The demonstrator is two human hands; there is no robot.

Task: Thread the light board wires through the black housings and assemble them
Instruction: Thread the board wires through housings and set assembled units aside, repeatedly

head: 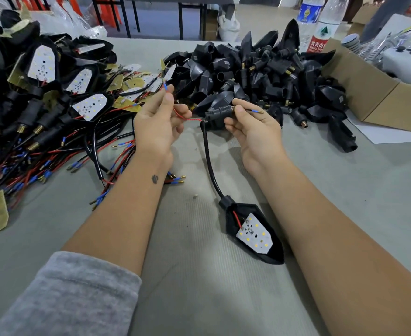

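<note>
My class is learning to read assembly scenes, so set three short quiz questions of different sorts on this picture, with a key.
1. True or false: the left hand pinches a red wire.
2. What does the right hand hold? A) water bottle B) black housing stem C) cardboard box
3. Fill in: the light board near the right forearm lies in a black ____.

Key: 1 true; 2 B, the black housing stem; 3 housing.

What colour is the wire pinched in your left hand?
Red, with a blue sleeve at its tip: the thin red wire in the left hand, head view.
</note>
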